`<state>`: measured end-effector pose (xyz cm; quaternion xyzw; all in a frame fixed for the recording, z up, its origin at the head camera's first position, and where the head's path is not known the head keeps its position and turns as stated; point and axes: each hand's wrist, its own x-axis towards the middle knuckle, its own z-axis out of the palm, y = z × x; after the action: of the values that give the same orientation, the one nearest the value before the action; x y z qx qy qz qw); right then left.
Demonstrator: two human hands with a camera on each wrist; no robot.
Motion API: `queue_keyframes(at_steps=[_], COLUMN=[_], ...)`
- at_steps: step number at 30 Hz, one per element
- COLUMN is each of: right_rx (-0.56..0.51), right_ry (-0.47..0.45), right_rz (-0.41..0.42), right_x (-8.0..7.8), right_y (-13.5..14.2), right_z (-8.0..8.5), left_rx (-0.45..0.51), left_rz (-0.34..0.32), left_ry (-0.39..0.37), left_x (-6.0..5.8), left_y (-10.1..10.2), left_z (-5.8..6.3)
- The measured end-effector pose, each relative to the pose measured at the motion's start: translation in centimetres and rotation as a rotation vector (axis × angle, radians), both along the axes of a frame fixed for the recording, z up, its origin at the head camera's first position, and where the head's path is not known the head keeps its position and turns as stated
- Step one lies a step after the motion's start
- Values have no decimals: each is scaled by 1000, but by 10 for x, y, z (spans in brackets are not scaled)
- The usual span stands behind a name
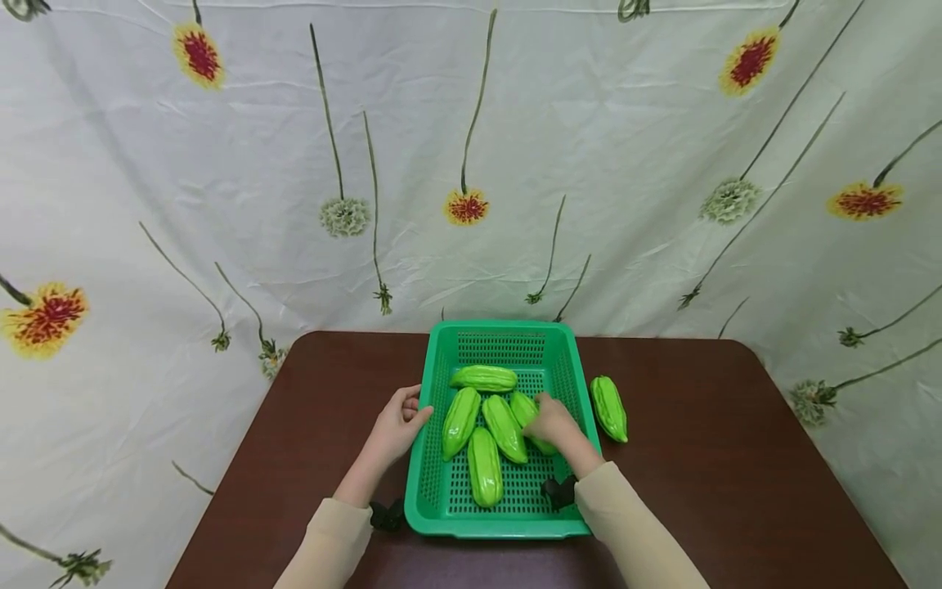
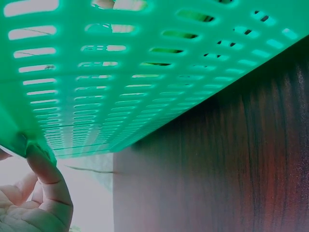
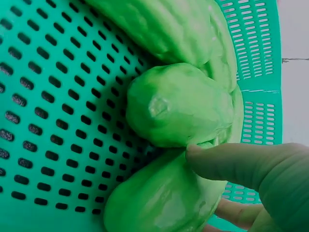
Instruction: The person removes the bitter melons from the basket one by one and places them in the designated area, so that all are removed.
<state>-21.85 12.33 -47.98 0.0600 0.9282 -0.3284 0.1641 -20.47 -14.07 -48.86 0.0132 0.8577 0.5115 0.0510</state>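
Across the desk's (image 1: 736,458) middle, the head view shows five bitter melons (image 1: 504,429) inside the green basket (image 1: 500,528) and one stray bitter melon (image 1: 609,409) outside, beside its right edge. From the left wrist, my left hand (image 2: 43,198) has its grip pinching the basket's rim. From the right wrist, my right hand (image 3: 270,179) grasps one basketed melon (image 3: 164,195), unreleased; I judge only the stray unhandled.

In head view I look forward and down on the basket (image 1: 500,526). Both wrist views share it, nearer: left outside, right facing in.
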Motion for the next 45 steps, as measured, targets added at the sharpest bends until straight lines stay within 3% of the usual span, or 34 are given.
queue_keyframes(at_steps=[15,25,31,45], right_rx=[-2,-66,-131,-238], right_ry=[77,116,187,287], right_rz=[-47,-63,-67,-139], right_x=[1,2,1,-2], right_y=[-1,-4,0,31], right_z=[3,29,42,76], left_rx=[1,-5,-2,-9], left_rz=[6,4,-4,-4], left_ry=[-11,-10,-7,12], left_x=[2,1,0,1], left_y=[-1,1,0,1], left_z=[-1,-3,-3,2])
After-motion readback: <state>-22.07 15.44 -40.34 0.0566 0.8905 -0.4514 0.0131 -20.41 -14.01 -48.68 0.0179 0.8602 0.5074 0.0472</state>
